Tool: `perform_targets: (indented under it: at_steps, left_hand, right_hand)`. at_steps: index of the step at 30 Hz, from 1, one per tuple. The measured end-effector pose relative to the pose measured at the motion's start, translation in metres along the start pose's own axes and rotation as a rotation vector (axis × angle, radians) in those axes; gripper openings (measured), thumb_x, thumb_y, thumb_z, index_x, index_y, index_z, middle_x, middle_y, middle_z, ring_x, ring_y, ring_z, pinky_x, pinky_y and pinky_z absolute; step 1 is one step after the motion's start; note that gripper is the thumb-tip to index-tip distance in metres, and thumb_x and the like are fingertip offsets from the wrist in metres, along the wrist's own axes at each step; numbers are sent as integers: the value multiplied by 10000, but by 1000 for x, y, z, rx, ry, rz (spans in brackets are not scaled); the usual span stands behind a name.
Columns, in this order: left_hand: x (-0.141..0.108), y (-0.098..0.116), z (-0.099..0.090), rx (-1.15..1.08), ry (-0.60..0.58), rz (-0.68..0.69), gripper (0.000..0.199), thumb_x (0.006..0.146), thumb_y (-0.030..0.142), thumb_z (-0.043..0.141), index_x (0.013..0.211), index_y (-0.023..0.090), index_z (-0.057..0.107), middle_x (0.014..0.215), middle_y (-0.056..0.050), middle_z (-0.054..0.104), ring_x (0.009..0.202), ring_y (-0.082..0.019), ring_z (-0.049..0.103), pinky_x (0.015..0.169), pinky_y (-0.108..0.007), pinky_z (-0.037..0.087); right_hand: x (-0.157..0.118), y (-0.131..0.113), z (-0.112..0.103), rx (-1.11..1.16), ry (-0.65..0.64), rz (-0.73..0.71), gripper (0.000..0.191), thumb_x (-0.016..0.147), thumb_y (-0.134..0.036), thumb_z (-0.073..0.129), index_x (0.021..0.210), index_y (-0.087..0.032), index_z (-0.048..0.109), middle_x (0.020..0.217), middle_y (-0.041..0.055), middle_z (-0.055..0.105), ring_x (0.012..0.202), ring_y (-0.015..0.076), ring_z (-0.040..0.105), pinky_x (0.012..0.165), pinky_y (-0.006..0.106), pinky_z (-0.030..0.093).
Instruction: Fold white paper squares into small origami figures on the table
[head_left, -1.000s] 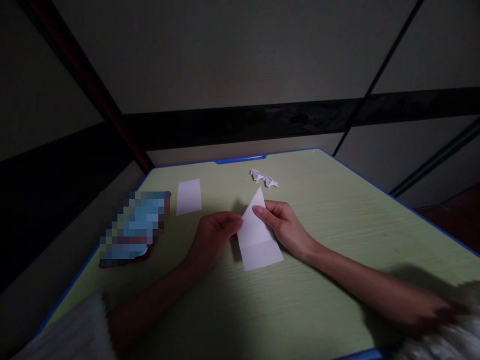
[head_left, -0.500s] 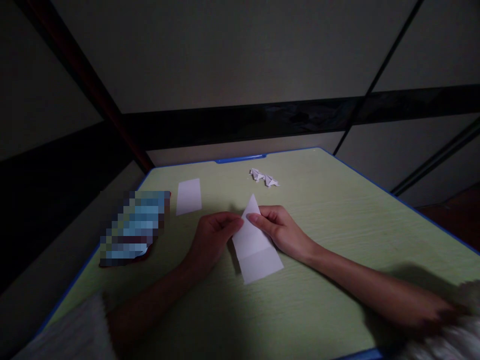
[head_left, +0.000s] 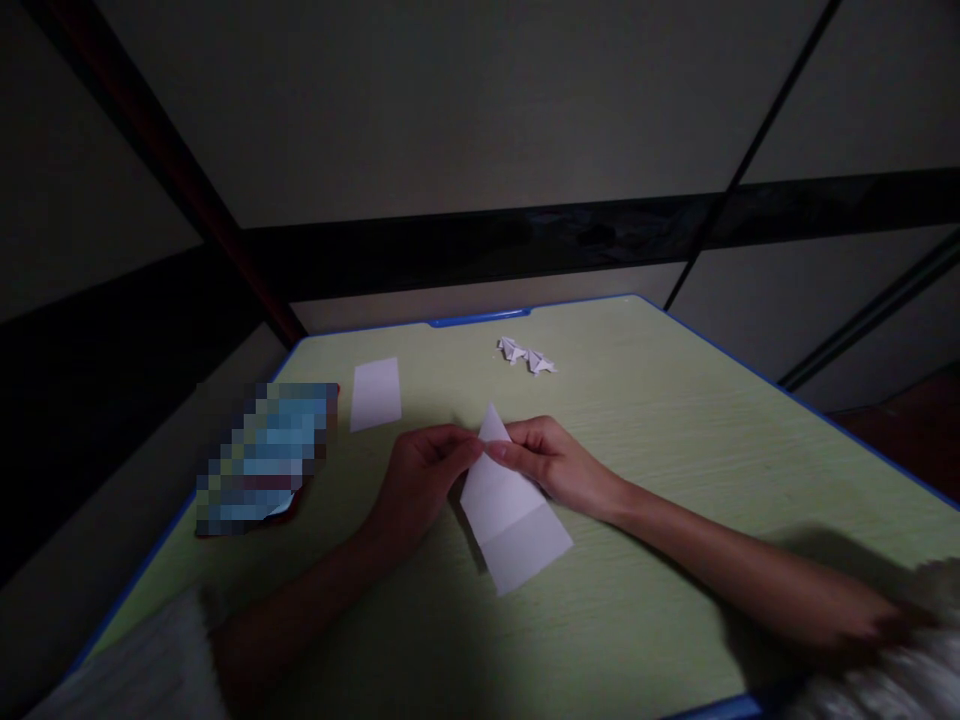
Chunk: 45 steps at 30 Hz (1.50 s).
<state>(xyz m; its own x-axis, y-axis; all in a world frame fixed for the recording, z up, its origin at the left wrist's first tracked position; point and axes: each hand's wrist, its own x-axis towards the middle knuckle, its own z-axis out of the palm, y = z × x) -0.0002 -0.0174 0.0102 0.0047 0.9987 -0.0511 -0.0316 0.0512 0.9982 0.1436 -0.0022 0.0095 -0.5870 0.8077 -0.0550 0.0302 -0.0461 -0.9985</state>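
A white sheet of paper, folded to a point at its far end, is held just above the table between my two hands. My left hand pinches its left edge below the tip, thumb against fingers. From the other side, my right hand grips it with the thumb on top and the fingers behind, hidden by the paper. Both thumbs nearly meet near the tip. A crease crosses the paper, and its near end is a flat rectangular flap.
Two small folded paper figures sit side by side at the back of the green table. A flat white sheet lies at the left, beside a blurred-out blue item with a red edge. Cabinet panels stand behind the table.
The folded paper has tilted, its tip shifting left and nearer me, its near end swinging slightly right. My right hand has slid a little left, bringing its thumb close to my left fingers.
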Motion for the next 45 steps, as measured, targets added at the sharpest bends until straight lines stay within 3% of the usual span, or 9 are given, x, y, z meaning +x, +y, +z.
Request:
perform_targets:
  at_steps: [9, 14, 22, 32, 40, 45]
  left_hand:
    - [4, 1, -1, 43, 47, 81, 83, 558, 182, 603, 484, 150, 584, 443, 56, 541, 441, -64, 443, 443, -174, 349]
    - [5, 5, 0, 54, 32, 118, 89, 572, 180, 573, 489, 151, 556, 449, 64, 514, 449, -58, 431, 443, -167, 336]
    - [3, 3, 2, 93, -28, 105, 130, 591, 226, 568, 497, 142, 536, 461, 55, 479, 469, -63, 398, 451, -175, 313]
    - [2, 3, 1, 141, -111, 68, 156, 610, 242, 548, 492, 143, 520, 453, 54, 447, 447, -63, 365, 433, -185, 270]
    - [2, 1, 0, 162, -123, 81, 134, 607, 212, 541, 492, 145, 530, 443, 58, 460, 434, -62, 398, 435, -183, 298]
    - [0, 2, 1, 112, -218, 48, 153, 641, 201, 503, 498, 151, 525, 404, 43, 514, 382, -72, 459, 428, -191, 348]
  right_hand:
    - [-3, -3, 2, -165, -149, -3, 320, 741, -334, 492, 502, -139, 408, 454, -67, 308, 400, 30, 276, 379, 179, 208]
    - [-3, -3, 4, -155, -162, -16, 329, 756, -313, 475, 490, -146, 376, 460, -69, 293, 407, 30, 258, 384, 182, 194]
    - [-2, 2, 3, -154, -35, -56, 380, 771, -403, 433, 494, -153, 368, 452, -68, 279, 404, 37, 250, 382, 188, 184]
    - [-1, 4, 1, -16, 114, -53, 345, 765, -395, 445, 528, -145, 420, 458, -55, 338, 401, 43, 303, 381, 188, 213]
    - [0, 3, -3, -4, 318, -119, 345, 740, -404, 463, 509, -153, 411, 440, -57, 346, 388, 47, 302, 374, 192, 196]
    - [3, 5, -9, 95, 485, -182, 327, 727, -395, 479, 514, -157, 409, 448, -55, 363, 381, 46, 301, 371, 191, 198]
